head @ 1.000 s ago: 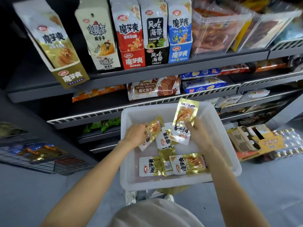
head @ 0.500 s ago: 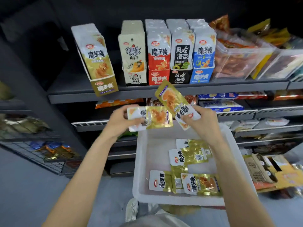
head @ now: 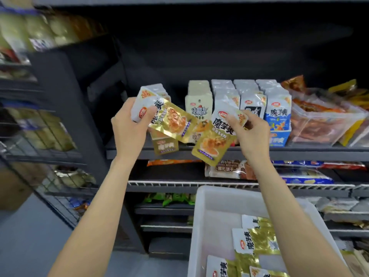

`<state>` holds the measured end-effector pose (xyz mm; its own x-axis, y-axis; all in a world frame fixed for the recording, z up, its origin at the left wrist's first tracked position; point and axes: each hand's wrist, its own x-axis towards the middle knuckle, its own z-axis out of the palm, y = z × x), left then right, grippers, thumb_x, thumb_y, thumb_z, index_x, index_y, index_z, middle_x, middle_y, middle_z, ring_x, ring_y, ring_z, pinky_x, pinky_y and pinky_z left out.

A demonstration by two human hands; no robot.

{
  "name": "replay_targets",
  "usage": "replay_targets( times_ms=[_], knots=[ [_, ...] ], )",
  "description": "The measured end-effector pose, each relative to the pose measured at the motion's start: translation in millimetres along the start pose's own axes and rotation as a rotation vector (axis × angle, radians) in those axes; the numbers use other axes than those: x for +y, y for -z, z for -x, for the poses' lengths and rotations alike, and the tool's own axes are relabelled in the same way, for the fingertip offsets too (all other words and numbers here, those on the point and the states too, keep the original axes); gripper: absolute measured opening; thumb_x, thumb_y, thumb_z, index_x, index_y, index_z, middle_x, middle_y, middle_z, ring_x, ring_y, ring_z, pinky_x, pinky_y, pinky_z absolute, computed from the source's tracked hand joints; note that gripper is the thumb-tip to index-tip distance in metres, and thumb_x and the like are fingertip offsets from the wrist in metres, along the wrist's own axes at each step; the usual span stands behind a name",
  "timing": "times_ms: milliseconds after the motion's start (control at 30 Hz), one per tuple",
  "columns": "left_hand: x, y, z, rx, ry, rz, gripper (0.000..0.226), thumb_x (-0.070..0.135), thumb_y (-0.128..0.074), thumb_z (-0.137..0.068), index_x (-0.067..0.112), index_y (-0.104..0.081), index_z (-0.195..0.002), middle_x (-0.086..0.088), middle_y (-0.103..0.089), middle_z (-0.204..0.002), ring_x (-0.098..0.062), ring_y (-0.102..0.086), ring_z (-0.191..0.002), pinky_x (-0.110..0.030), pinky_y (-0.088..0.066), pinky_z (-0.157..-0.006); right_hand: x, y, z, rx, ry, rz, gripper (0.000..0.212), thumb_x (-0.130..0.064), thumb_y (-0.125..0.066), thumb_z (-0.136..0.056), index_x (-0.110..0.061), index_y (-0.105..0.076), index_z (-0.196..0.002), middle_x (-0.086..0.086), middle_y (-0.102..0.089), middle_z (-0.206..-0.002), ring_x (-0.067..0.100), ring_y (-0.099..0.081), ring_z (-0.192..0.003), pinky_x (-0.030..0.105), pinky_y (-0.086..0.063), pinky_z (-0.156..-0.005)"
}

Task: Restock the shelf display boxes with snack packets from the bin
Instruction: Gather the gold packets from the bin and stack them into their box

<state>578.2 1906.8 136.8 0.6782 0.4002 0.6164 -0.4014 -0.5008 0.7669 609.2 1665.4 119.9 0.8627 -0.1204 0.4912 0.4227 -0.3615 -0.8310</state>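
While both arms were raised before it, the dark shelving unit (head: 199,151) filled the view, its top shelf carrying a row of upright display boxes and, at the right end, clear tubs (head: 323,120) of reddish snacks. Below and to the right sat the white bin (head: 211,216), its near part out of view, with several white-and-gold snack packets (head: 257,241) lying flat inside. On the top shelf the gold display box (head: 165,147) stood at the left end of the row, largely hidden behind the held packet; beside it stood a cream box (head: 198,102), then grey-topped boxes, with a blue box (head: 278,124) towards the right. A wafer biscuit pack (head: 227,168) lay on the shelf underneath. The left hand (head: 129,126) grasped one packet (head: 169,120) by its white end, thumb across the front, the gold end tilted down to the right, in front of the gold display box. Whether that packet touched the box could not be determined. The right hand (head: 251,132) pinched a second packet (head: 217,140) at its white top between thumb and fingers, the gold end hanging down to the left, across the shelf edge. The two packets were close together but appeared not to touch.
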Motion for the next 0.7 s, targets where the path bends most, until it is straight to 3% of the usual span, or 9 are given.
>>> replay_targets(
  times_ms=[100,200,333,467,533,600,700],
  knots=[
    [-3,6,-22,0.031,-0.016,-0.007,0.008,0.025,-0.067,-0.087,0.027,-0.059,-0.089,0.015,-0.059,-0.073,-0.003,-0.060,-0.069,-0.044,-0.056,-0.060,-17,-11,-10,0.006,0.047,-0.046,0.017,-0.036,-0.059,-0.091,-0.023,-0.061,-0.103,-0.011,-0.064,-0.093,-0.003,-0.061,-0.072,0.015,-0.046,-0.065],
    [-4,14,-44,-0.026,-0.104,-0.164,0.015,0.024,-0.069,-0.084,0.019,-0.062,-0.096,0.014,-0.061,-0.076,-0.005,-0.058,-0.070,-0.036,-0.055,-0.065,-32,-21,-18,0.005,0.086,-0.115,0.001,-0.032,-0.057,-0.094,-0.032,-0.057,-0.094,-0.012,-0.065,-0.091,0.003,-0.062,-0.064,0.013,-0.046,-0.059],
    [-4,17,-77,-0.230,-0.195,-0.354,0.025,0.025,-0.072,-0.081,0.018,-0.064,-0.103,0.003,-0.067,-0.086,-0.015,-0.061,-0.078,-0.031,-0.050,-0.070,-39,-39,-27,-0.047,0.082,-0.241,0.003,-0.023,-0.055,-0.095,-0.024,-0.057,-0.097,-0.007,-0.065,-0.092,0.005,-0.067,-0.069,0.026,-0.057,-0.062],
    [-25,-3,-93,-0.483,-0.206,-0.432,0.028,0.020,-0.066,-0.086,0.022,-0.060,-0.114,0.001,-0.069,-0.099,-0.018,-0.063,-0.087,-0.035,-0.050,-0.073,-45,-58,-33,-0.054,0.150,-0.244,0.016,-0.017,-0.054,-0.096,-0.031,-0.053,-0.089,-0.012,-0.062,-0.088,0.013,-0.067,-0.073,0.013,-0.048,-0.055],
    [-43,-12,-96,-0.595,-0.153,-0.422,0.035,0.015,-0.061,-0.090,0.022,-0.057,-0.124,-0.002,-0.066,-0.113,-0.020,-0.062,-0.098,-0.035,-0.050,-0.080,-46,-69,-39,-0.073,0.176,-0.226,0.011,-0.015,-0.054,-0.095,-0.025,-0.055,-0.091,0.001,-0.064,-0.091,0.017,-0.067,-0.078,0.011,-0.047,-0.054],
    [-57,-14,-96,-0.656,-0.119,-0.426,0.037,0.010,-0.060,-0.090,0.019,-0.057,-0.125,-0.005,-0.064,-0.119,-0.023,-0.059,-0.107,-0.036,-0.049,-0.087,-44,-80,-47,-0.104,0.196,-0.180,0.003,-0.016,-0.055,-0.095,-0.018,-0.056,-0.095,0.007,-0.064,-0.094,0.014,-0.066,-0.082,0.016,-0.051,-0.056],
    [-75,-12,-91,-0.545,-0.155,-0.455,0.041,0.006,-0.067,-0.083,0.015,-0.059,-0.122,-0.005,-0.063,-0.116,-0.022,-0.058,-0.105,-0.030,-0.045,-0.084,-43,-97,-57,-0.152,0.258,-0.097,0.005,-0.020,-0.057,-0.094,-0.015,-0.058,-0.096,-0.007,-0.061,-0.084,0.015,-0.064,-0.080,0.032,-0.056,-0.060]
  ],
)
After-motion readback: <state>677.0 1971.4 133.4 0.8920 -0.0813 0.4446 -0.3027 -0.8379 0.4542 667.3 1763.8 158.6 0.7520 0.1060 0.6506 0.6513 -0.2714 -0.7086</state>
